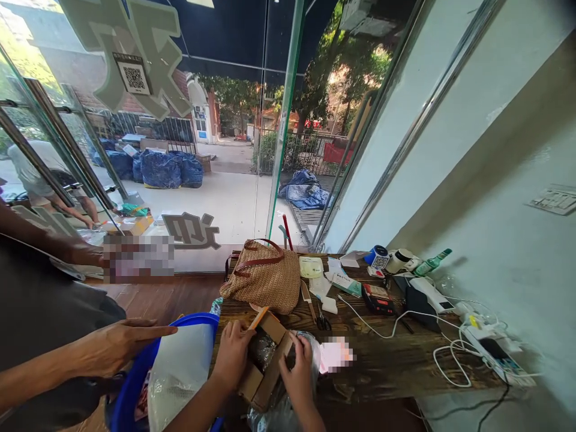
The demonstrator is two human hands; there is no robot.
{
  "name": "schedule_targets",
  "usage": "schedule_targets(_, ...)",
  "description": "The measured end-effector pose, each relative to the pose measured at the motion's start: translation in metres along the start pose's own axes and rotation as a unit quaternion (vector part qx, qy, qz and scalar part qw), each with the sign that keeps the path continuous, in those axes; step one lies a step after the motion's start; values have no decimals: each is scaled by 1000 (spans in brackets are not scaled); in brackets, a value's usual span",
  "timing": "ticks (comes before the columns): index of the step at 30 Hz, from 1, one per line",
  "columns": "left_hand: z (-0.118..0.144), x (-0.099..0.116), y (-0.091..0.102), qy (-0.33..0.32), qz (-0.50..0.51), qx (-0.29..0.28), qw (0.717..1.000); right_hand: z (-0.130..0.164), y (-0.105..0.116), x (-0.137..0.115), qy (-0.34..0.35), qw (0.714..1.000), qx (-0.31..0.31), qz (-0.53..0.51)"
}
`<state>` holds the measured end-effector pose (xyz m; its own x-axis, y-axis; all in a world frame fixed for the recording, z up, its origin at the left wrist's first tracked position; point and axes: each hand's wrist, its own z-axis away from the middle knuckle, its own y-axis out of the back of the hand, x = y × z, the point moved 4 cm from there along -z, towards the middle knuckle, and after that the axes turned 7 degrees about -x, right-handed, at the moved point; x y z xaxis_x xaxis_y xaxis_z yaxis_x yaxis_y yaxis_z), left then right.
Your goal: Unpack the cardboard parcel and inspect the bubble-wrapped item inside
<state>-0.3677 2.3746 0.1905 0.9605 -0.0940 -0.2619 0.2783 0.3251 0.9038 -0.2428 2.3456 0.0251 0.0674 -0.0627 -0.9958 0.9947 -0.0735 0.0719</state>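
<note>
An open cardboard box sits at the table's near left edge, its flaps folded out. Clear plastic wrapping shows inside; what it covers cannot be made out. My left hand grips the box's left side, fingers bent over the rim. By its fingertips a narrow orange strip sticks up; whether it is a tool or a flap edge is unclear. On the opposite side, my right hand is closed on the right wall, thumb near the rim. Crumpled clear plastic lies under and beside the box.
A woven bag, a knife, scissors and white cables lie on the wooden table. Left stands a blue bin with bubble wrap. Another person's hand reaches over it.
</note>
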Motion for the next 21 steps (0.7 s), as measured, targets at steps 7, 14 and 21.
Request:
schedule_targets(7, 14, 35, -5, 47, -97, -127, 986, -12, -9, -75, 4, 922, -244, 302)
schedule_targets(14, 8, 34, 3, 13, -49, -150, 987, -26, -15, -93, 29, 902, -267, 339)
schedule_targets(21, 10, 18, -9, -14, -68, -193, 979, -21, -5, -94, 27, 932, -217, 288)
